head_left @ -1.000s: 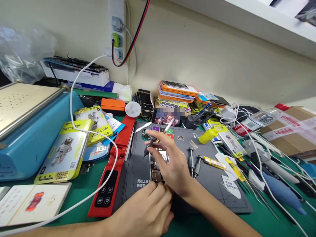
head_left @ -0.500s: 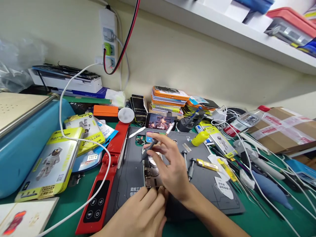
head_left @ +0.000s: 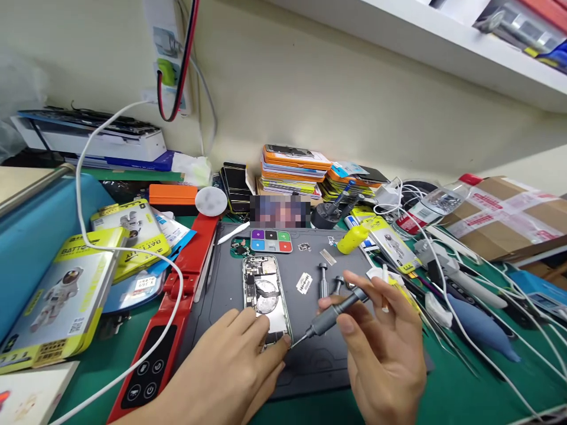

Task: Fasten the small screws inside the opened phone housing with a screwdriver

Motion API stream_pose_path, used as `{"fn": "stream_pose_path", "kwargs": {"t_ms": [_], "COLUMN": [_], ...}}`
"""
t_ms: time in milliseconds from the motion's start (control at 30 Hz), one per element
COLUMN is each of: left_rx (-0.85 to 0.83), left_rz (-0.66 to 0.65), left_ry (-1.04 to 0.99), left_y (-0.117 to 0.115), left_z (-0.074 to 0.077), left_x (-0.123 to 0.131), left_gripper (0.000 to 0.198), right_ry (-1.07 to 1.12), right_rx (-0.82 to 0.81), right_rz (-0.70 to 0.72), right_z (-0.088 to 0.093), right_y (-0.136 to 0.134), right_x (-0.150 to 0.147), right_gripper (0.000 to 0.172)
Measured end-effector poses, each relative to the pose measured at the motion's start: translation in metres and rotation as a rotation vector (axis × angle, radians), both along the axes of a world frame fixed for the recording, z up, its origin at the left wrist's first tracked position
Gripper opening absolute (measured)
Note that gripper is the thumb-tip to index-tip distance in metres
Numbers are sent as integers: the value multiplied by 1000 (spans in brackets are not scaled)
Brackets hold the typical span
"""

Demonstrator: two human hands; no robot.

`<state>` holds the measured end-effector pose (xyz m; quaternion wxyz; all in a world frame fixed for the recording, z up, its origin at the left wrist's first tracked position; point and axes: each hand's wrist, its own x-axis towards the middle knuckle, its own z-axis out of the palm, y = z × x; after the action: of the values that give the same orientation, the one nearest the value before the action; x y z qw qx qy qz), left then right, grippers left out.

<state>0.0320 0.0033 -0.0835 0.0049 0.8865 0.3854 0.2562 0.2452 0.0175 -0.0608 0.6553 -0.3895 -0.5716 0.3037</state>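
An opened phone (head_left: pixel 275 317) lies on the dark grey work mat (head_left: pixel 305 369), its inner parts and a round silvery patch showing. My left hand (head_left: pixel 239 348) is closed on the phone's lower end, covering part of it, with a fingertip at the lower right corner. In my right hand (head_left: pixel 385 348) is a grey screwdriver (head_left: pixel 330 319), held tilted. Its thin tip points at that same corner; whether it touches, I cannot tell. A cigarette-like white stick with an orange end (head_left: pixel 385 288) sits between the right fingers. Two more grey screwdrivers, one of them here (head_left: pixel 323 282), lie beyond.
A coloured screw tray (head_left: pixel 271 241) sits above the phone. A yellow bottle (head_left: pixel 353 239) stands at the mat's back right. On the left lie a red folding device (head_left: pixel 150 360) and battery packs (head_left: pixel 66 289). Cables and a blue blower bulb (head_left: pixel 482 327) crowd the right.
My right hand has moved right and down, off the phone, bringing the screwdriver tip to the lower right corner. My left hand stays at the lower end. The view has shifted slightly.
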Motion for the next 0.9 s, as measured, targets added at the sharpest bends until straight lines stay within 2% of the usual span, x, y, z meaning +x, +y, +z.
{"fn": "stream_pose_path", "kwargs": {"t_ms": [333,700,900], "left_rx": [-153,-150,-136], "left_rz": [-62,-76,-60], "left_ry": [-34,11,21], "left_y": [3,2,-2], "left_z": [-2,5,10], "left_x": [-7,-6,-4], "left_gripper": [22,19,21], "right_ry": [-64,-94,-105], "right_rx": [66,75,64], "right_rz": [77,161,153], "right_z": [-1,-5,-7], "right_y": [-10,-12,-12], "right_x": [-4,-6,-7], "right_gripper": [57,66,66]}}
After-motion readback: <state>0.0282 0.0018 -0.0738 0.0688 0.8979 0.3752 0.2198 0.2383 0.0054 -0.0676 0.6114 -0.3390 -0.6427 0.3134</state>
